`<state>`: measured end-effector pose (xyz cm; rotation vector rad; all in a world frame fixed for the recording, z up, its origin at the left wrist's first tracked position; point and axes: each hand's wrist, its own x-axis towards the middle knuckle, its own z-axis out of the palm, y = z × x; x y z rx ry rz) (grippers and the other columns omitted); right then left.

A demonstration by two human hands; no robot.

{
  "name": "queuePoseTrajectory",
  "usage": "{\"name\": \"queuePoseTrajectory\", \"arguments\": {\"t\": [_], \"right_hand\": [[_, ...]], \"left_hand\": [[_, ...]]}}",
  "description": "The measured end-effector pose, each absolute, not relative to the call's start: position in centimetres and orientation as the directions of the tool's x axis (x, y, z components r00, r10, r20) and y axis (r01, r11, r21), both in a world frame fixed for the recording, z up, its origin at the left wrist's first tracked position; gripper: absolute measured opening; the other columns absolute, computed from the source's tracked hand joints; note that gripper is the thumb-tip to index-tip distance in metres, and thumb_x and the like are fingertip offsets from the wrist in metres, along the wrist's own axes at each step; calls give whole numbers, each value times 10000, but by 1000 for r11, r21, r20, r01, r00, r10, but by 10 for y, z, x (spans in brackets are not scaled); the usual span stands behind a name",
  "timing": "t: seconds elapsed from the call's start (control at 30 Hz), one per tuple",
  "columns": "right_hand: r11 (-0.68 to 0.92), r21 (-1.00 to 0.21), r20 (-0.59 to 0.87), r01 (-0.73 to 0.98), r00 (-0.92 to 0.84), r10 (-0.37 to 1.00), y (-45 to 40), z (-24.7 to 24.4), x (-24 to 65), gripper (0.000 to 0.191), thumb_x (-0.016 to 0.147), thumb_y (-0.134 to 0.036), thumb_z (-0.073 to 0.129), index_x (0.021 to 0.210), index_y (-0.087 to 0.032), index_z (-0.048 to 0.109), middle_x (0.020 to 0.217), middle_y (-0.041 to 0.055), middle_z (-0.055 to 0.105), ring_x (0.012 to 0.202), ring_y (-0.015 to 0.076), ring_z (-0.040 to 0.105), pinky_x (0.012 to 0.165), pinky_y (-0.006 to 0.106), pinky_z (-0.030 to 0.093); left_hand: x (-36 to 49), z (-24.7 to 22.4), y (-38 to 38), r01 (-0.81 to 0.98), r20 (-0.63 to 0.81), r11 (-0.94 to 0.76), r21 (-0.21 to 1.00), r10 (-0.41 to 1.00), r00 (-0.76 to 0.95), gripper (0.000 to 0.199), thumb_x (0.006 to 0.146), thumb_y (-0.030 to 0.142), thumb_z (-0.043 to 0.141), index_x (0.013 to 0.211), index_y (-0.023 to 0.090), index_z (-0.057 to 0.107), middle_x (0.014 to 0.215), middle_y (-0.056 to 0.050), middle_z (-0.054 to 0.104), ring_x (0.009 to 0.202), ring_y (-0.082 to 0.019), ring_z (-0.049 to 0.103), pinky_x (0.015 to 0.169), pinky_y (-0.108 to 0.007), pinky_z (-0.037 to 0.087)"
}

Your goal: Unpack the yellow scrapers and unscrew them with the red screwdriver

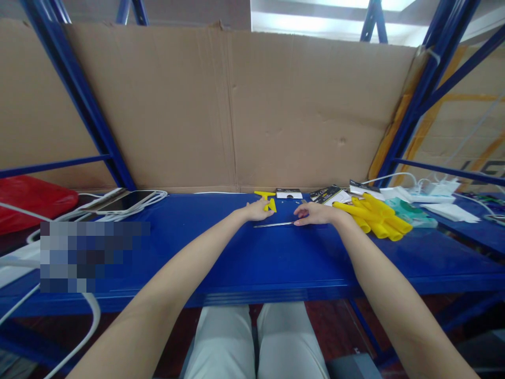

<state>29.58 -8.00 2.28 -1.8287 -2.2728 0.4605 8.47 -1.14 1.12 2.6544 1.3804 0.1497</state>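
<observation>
Nearest, two knees in pale trousers (224, 342) sit just under the front edge of a blue metal shelf table (252, 263). From that edge a broad stretch of blue surface runs back to the hands, with forearms crossing it on either side.

The thin, straight silver metal strip (272, 225) lies roughly crosswise, its right end at the fingertips of the right hand (315, 213). That hand is half curled, with a gap between thumb and forefinger; whether it pinches the strip, I cannot tell. The left hand (256, 210) lies palm down with its fingers over a small yellow plastic piece with a flared end (272, 206); how firmly they close on it is hidden. A short gap separates the two hands.

On the right, a bundle of yellow tubes (373, 216) lies near the right wrist, limiting sideways room there, with a crumpled green plastic bag (414, 213) beyond it. Just behind the left hand is a yellow T-shaped bar (265, 195); a black-and-white card pack (289, 193) stands beside it. Behind these, a brown cardboard panel (236, 110) rises along the rear edge, bounding reach.
</observation>
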Motion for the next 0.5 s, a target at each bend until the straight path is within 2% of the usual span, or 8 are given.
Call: {"name": "queuePoseTrajectory", "arguments": {"t": [0.07, 0.13, 0.27, 0.5], "right_hand": [[183, -343, -36, 921, -207, 978, -81, 24, 295, 416, 732, -412, 634, 1063, -160, 638, 1003, 89, 664, 932, 196, 610, 827, 271, 463], [176, -331, -12, 927, -190, 982, -81, 26, 293, 382, 768, -394, 601, 1058, -149, 638, 994, 94, 670, 918, 196, 615, 825, 275, 464], [170, -312, 21, 935, -172, 985, -80, 26, 294, 353, 787, -356, 589, 1053, -129, 637, 959, 99, 679, 886, 193, 622, 801, 273, 471], [174, -295, 52, 939, -166, 985, -80, 26, 294, 326, 790, -330, 586, 1046, -136, 642, 957, 93, 682, 878, 191, 622, 790, 273, 470]], "left_hand": [[89, 13, -13, 809, 18, -577, 114, 815, 579, 479, 878, 461, 347, 1290, 240, 452, 1494, -75, 245, 1362, -303, 197, 1020, -622, 142], [93, 15, -15, 782, 7, -620, 65, 784, 621, 404, 897, 403, 319, 1211, 261, 530, 1455, -47, 341, 1361, -303, 200, 996, -677, 53], [101, 17, -19, 741, -22, -671, 16, 741, 671, 376, 906, 299, 288, 1072, 256, 623, 1327, -42, 516, 1347, -288, 243, 982, -685, -49], [107, 17, -19, 732, -8, -679, 47, 733, 680, 369, 904, 300, 297, 1081, 300, 622, 1342, 8, 503, 1352, -272, 235, 987, -660, -105]]}}
